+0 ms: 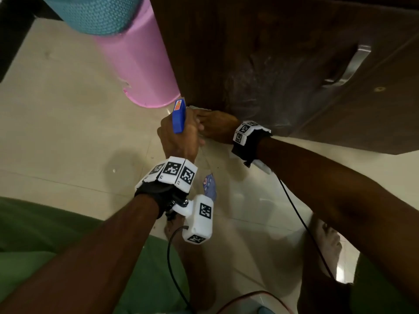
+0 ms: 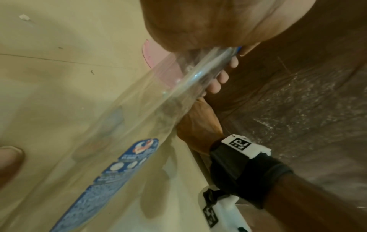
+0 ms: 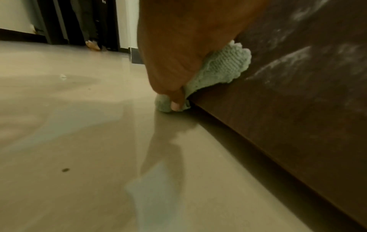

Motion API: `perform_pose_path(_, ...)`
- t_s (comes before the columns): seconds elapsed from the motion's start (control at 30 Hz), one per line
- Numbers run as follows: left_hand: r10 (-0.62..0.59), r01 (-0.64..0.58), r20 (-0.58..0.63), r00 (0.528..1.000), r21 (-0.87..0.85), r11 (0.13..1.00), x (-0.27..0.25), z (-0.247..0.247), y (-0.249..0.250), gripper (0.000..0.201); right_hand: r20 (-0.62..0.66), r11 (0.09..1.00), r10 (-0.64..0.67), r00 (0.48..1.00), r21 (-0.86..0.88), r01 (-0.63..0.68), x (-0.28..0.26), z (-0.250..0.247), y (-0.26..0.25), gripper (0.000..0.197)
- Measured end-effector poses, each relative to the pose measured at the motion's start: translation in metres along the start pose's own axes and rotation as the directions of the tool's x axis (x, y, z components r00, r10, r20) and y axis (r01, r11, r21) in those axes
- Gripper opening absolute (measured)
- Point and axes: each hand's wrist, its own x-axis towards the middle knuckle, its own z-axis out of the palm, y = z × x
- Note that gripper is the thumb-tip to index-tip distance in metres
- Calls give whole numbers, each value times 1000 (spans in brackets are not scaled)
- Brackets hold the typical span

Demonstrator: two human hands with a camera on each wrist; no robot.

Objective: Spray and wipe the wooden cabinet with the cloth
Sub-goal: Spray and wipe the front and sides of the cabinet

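- The wooden cabinet stands in front of both our hands, its dark door face streaked with whitish wet spray above and to the right of our right hand; it is rigid and fixed, so we judge it can take firm pressure, though the wet film probably makes it slick under the cloth.
- The floor lies pale under our hands, meeting the cabinet's bottom edge just below the right hand.
- A pink bucket stands beyond our left hand, beside the cabinet's corner.
- The spray bottle is clear plastic with a blue label and a blue head; our left hand has its fingers curled round the neck, just left of the right hand. It looks light and nearly empty, smooth-walled, so the narrow neck below the trigger is the sure place to hold it.
- Our right hand sits low at the cabinet's bottom corner, pressing the cloth against the wood; the thumb in the right wrist view pinches a fold of it.
- The cloth is pale green, knitted and soft, bunched between our right hand and the door face. It will crumple and slip, we think, so it is best held balled under the palm with a fold pinched.
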Motion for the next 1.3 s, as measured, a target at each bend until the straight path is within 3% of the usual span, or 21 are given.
perform_pose_path(0.07,-8,8,6,1000,-2,1000,2,-1,-1,33,-18,1000,18,1000,1,-18,-3,-10,5,14)
perform_pose_path(0.17,21,-21,21,1000,-24,1000,1,-5,3,32,-173,978,137,975,179,-106,-20,-30,8,23)
perform_pose_path(0.3,96,-94,21,995,-88,992,-7,-11,10,37,-398,918,393,829,130,-374,-56,-72,19,39)
perform_pose_path(0.37,130,-132,-21,991,-98,986,-12,-13,8,42,-538,844,462,705,23,-535,-75,-91,24,41)
perform_pose_path(0.47,205,-209,-55,977,-75,975,-17,-10,7,41,-709,612,597,376,100,-784,-91,-116,36,39)
perform_pose_path(0.5,227,-230,-46,973,-62,971,-17,-8,6,38,-713,585,611,342,116,-803,-91,-116,36,40)
perform_pose_path(0.53,244,-245,-28,969,-50,968,-19,-5,5,35,-692,619,607,391,102,-779,-91,-110,34,40)
perform_pose_path(0.63,258,-257,47,965,-37,966,-21,4,9,30,-459,891,402,792,-2,-453,-97,-68,20,39)
perform_pose_path(0.67,248,-246,67,967,-34,969,-21,7,10,29,-333,930,348,876,1,-368,-100,-59,17,40)
perform_pose_path(0.7,236,-234,77,969,-34,972,-21,10,12,28,-248,944,324,913,18,-330,-101,-55,17,41)
perform_pose_path(0.77,212,-208,87,973,-48,977,-18,16,15,27,-271,948,317,909,53,-314,-101,-57,21,38)
perform_pose_path(0.83,178,-172,104,979,-60,983,-17,23,16,26,-436,921,358,826,18,-389,-103,-74,27,33)
perform_pose_path(0.87,160,-153,114,980,-71,986,-18,27,15,24,-532,881,401,746,1,-473,-105,-84,31,33)
perform_pose_path(0.97,124,-116,143,982,-66,991,-22,34,10,22,-717,671,569,403,122,-731,-100,-99,34,31)
perform_pose_path(1.0,108,-100,146,983,-57,993,-23,35,8,22,-720,638,600,349,167,-752,-96,-96,29,31)
perform_pose_path(1.03,94,-87,147,985,-51,995,-23,37,7,24,-693,639,623,364,182,-748,-94,-85,21,32)
perform_pose_path(1.07,87,-81,154,984,-46,996,-23,39,7,26,-632,695,616,470,155,-702,-95,-69,11,33)
perform_pose_path(1.13,84,-79,183,980,-35,996,-23,42,10,31,-380,831,542,750,106,-547,-105,-37,-8,36)
perform_pose_path(1.17,83,-76,198,977,-41,996,-23,42,11,32,-267,869,492,828,97,-485,-110,-28,-11,37)
perform_pose_path(1.23,88,-76,225,970,-59,995,-26,45,9,33,-186,887,459,869,144,-438,-118,-26,-12,36)
perform_pose_path(1.3,92,-81,204,975,-65,995,-29,45,8,34,-266,878,479,836,160,-452,-120,-37,-9,38)
